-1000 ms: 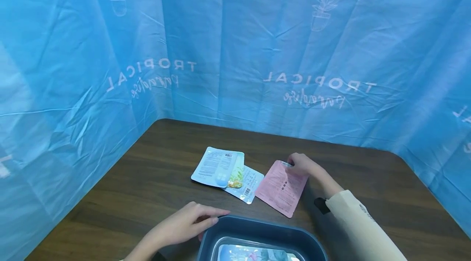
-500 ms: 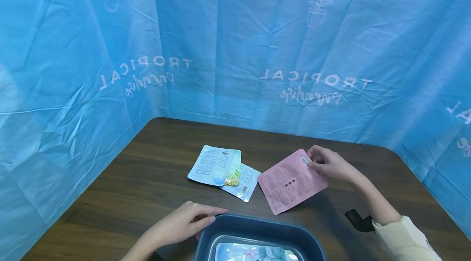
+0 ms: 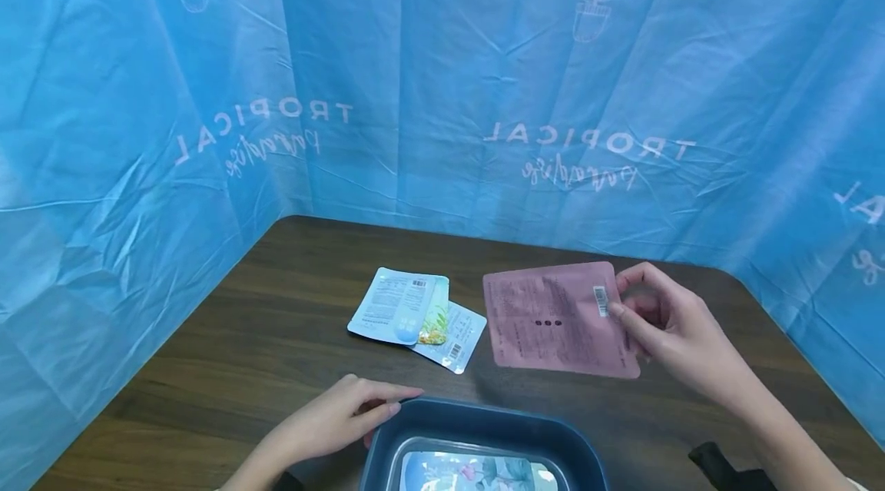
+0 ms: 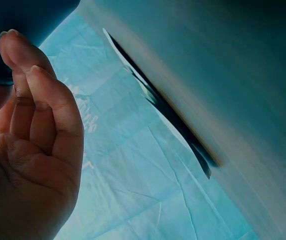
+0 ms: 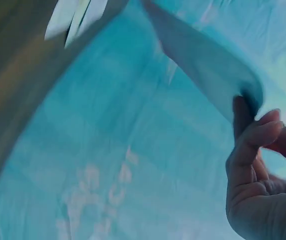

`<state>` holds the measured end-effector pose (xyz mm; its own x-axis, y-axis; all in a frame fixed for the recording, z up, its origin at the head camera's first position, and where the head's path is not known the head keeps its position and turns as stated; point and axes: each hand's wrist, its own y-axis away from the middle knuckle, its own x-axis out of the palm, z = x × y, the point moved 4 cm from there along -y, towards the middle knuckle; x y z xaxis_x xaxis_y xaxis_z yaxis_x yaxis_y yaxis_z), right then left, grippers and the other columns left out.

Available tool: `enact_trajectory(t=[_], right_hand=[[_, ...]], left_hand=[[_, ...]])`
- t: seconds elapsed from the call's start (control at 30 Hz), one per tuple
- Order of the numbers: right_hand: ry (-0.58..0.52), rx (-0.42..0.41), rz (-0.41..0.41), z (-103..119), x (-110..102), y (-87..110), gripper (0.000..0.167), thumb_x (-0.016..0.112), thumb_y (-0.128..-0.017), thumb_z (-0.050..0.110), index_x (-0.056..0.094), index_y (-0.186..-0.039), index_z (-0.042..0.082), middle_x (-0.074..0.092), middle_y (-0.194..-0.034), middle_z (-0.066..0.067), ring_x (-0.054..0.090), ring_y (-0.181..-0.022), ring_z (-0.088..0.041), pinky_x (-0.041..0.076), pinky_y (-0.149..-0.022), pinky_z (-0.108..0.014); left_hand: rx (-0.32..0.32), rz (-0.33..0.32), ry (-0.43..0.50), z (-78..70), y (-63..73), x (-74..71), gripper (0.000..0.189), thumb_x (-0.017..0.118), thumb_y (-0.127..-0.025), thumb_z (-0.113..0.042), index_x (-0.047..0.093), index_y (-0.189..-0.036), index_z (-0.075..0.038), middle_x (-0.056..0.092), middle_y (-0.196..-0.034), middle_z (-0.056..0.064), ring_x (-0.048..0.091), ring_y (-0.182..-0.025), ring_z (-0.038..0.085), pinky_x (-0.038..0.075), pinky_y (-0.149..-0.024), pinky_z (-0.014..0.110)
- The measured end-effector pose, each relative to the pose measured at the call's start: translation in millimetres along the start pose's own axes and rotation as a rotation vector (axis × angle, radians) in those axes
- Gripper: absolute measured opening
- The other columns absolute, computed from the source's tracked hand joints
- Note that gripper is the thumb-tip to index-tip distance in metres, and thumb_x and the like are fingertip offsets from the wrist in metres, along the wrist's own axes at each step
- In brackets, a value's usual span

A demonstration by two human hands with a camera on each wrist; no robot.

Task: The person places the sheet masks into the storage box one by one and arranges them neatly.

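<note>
A flat pink sheet mask packet (image 3: pixel 553 320), barcode side showing, is held up off the table by my right hand (image 3: pixel 681 330). The thumb and fingers pinch its right edge; in the right wrist view the packet (image 5: pixel 208 62) appears almost edge-on. My left hand (image 3: pixel 339 416) grips the rim of a dark blue plastic bin (image 3: pixel 484 413) at its far left corner. In the left wrist view, the left hand's fingers (image 4: pixel 65 107) curl by the bin's dark side. Another shiny packet (image 3: pixel 463 473) with a floral print lies inside the bin, whose near part is cut off.
Overlapping packets lie left of the pink one: a pale blue packet (image 3: pixel 394 306) on top, a green-yellow one (image 3: pixel 434 320) and another light blue one (image 3: pixel 456 337) beneath. The brown wooden table (image 3: pixel 207 368) is enclosed by blue printed curtains (image 3: pixel 442 91).
My right hand has lifted the pink packet off the table and moved right and nearer, turning the packet more level. The left hand stays at the bin's rim.
</note>
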<state>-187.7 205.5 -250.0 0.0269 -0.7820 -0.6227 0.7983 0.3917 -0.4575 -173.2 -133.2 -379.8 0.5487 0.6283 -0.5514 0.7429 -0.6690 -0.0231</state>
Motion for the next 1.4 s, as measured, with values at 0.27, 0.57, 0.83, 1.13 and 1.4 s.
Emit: enact_trajectory(t=[0.27,0.57,0.83,1.13,1.4], right_hand=[[-0.650,0.001,0.293,4,59,44.1,0.024,0.039,-0.094,-0.015,0.045,-0.109,0.003,0.047,-0.061,-0.014,0.042,-0.043,-0.026,0.038,-0.034,-0.036],[-0.861,0.148,0.430,-16,110,77.4,0.011,0.041,-0.097,-0.006,0.041,-0.106,0.000,0.039,-0.062,-0.024,0.033,-0.043,-0.028,0.030,-0.036,-0.034],[-0.266,0.310,0.376,-30,117,90.3,0.015,0.057,-0.094,0.014,0.043,-0.092,0.008,0.047,-0.056,0.015,0.034,-0.044,0.002,0.033,-0.042,-0.018],[0.107,0.257,0.548,-29,124,85.9,0.016,0.059,-0.092,0.018,0.044,-0.091,0.013,0.040,-0.056,0.015,0.040,-0.046,0.000,0.037,-0.046,-0.021],[0.199,0.280,0.755,-34,141,80.3,0.013,0.065,-0.089,0.020,0.056,-0.090,0.010,0.046,-0.060,0.012,0.047,-0.051,-0.002,0.044,-0.053,-0.020]], left_hand=[[0.003,-0.020,-0.028,0.9,1.0,-1.2,0.032,0.051,-0.097,-0.015,0.058,-0.128,-0.008,0.052,-0.062,-0.009,0.054,-0.051,0.013,0.046,-0.054,0.024],[-0.001,-0.021,-0.011,0.1,0.7,-0.7,0.033,0.051,-0.097,-0.015,0.057,-0.129,-0.007,0.051,-0.059,-0.006,0.050,-0.049,0.011,0.046,-0.052,0.024],[-0.005,-0.018,0.011,-1.1,0.7,-1.3,0.033,0.051,-0.098,-0.016,0.057,-0.129,-0.007,0.053,-0.065,-0.008,0.052,-0.051,0.013,0.047,-0.054,0.025],[-0.022,-0.013,0.006,-0.2,0.5,-0.6,0.033,0.051,-0.098,-0.016,0.057,-0.129,-0.007,0.054,-0.067,-0.008,0.053,-0.052,0.014,0.047,-0.054,0.025],[-0.019,-0.014,-0.010,-0.5,0.5,-0.4,0.034,0.051,-0.098,-0.017,0.057,-0.129,-0.007,0.052,-0.064,-0.008,0.052,-0.050,0.014,0.046,-0.054,0.024]])
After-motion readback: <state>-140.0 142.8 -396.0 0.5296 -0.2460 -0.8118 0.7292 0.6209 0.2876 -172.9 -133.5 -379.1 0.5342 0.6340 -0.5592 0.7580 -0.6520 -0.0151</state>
